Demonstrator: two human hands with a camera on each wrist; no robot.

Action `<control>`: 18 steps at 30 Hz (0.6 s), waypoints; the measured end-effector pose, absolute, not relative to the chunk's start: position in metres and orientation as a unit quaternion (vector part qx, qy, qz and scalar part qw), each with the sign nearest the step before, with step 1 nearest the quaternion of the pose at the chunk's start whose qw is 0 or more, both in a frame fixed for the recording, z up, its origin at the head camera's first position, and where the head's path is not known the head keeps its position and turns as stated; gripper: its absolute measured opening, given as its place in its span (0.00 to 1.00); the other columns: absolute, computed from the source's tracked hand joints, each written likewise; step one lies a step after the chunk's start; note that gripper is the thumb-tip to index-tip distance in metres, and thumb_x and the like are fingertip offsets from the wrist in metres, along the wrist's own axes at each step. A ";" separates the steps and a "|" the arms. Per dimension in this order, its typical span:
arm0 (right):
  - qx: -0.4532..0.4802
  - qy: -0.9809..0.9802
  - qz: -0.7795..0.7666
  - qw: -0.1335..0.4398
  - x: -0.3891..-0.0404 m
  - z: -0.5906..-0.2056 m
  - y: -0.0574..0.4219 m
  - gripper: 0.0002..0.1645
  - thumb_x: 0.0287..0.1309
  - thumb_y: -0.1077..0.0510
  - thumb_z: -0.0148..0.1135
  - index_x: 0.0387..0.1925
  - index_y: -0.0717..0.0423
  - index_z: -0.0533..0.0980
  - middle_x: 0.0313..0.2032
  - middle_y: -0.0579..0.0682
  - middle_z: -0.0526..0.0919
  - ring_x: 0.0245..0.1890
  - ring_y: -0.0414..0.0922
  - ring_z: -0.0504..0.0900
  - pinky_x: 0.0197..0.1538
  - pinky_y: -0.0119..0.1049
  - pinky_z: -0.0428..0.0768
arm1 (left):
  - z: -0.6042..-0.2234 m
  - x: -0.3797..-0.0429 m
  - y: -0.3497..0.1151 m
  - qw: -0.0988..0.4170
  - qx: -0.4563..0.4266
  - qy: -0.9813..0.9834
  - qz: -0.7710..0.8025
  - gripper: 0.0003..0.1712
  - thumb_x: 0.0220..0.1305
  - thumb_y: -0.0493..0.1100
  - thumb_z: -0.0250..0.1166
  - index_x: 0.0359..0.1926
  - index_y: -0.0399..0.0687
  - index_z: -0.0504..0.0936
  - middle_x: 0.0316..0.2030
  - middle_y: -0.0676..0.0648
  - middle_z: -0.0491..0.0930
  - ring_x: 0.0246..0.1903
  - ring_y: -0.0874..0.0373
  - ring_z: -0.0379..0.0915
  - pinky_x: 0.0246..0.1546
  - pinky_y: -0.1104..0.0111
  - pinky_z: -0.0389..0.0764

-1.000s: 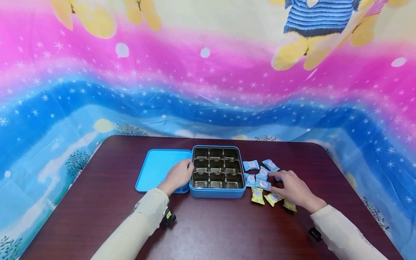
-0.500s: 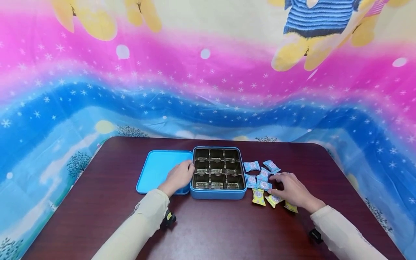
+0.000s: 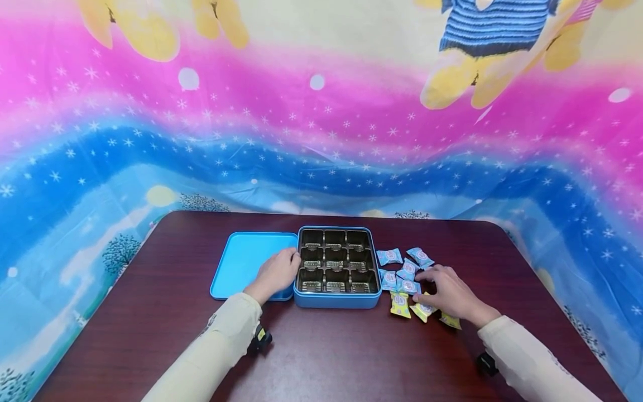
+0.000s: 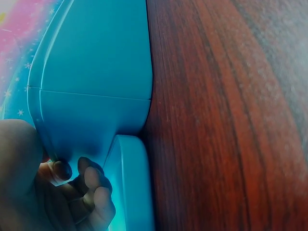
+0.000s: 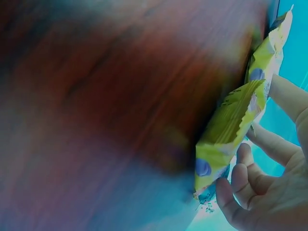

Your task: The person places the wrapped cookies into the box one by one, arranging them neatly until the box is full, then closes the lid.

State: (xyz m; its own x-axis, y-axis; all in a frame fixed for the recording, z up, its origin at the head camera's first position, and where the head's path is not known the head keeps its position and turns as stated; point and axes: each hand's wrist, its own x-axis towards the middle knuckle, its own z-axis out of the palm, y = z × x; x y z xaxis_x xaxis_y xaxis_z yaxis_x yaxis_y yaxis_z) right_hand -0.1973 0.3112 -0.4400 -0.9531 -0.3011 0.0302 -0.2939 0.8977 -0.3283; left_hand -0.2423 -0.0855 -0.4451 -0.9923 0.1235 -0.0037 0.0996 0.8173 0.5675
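A blue tin box (image 3: 337, 300) holds a dark tray divided into small compartments. My left hand (image 3: 276, 274) grips the left rim of the box; in the left wrist view its fingers (image 4: 98, 190) are curled at the box's side wall. To the right, my right hand (image 3: 452, 293) is over a group of wrapped candies, thumb and forefinger apart. Blue-wrapped candies (image 3: 389, 257) lie to its left and beyond it. Yellow-wrapped candies (image 3: 399, 305) lie nearer, one of them partly hidden under the hand. In the right wrist view, its fingers are close beside a yellow candy (image 5: 221, 139).
A light blue lid (image 3: 241, 268) lies left of the box, inner side up, its right edge against the box. Everything stands on a dark reddish-brown wooden table (image 3: 321, 357). A printed cloth (image 3: 321, 134) hangs behind and around the table.
My right thumb has shifted slightly nearer me and to the left among the candies. The left hand, box and lid stay in place.
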 end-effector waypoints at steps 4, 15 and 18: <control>-0.161 0.970 -0.182 0.021 -0.202 -0.442 0.313 0.25 0.53 0.47 0.76 0.49 0.57 0.84 0.41 0.48 0.82 0.47 0.52 0.75 0.46 0.47 0.76 | -0.446 -0.243 -0.086 0.021 0.058 0.953 0.297 0.18 0.77 0.49 0.44 0.28 0.53 0.71 0.23 0.49 0.70 0.26 0.54 0.70 0.29 0.62 0.69; -0.183 0.952 -0.243 0.035 -0.207 -0.445 0.320 0.27 0.51 0.51 0.78 0.49 0.63 0.84 0.33 0.46 0.79 0.32 0.40 0.69 0.34 0.32 0.68 | -0.446 -0.243 -0.084 0.026 0.057 0.951 0.303 0.19 0.78 0.48 0.44 0.28 0.51 0.71 0.23 0.49 0.71 0.23 0.54 0.67 0.25 0.63 0.66; -0.174 0.951 -0.251 0.046 -0.207 -0.445 0.321 0.28 0.50 0.51 0.79 0.50 0.62 0.83 0.34 0.46 0.79 0.33 0.40 0.69 0.34 0.33 0.69 | -0.446 -0.243 -0.084 0.026 0.057 0.951 0.304 0.19 0.78 0.48 0.44 0.28 0.51 0.71 0.23 0.48 0.70 0.22 0.54 0.67 0.25 0.63 0.66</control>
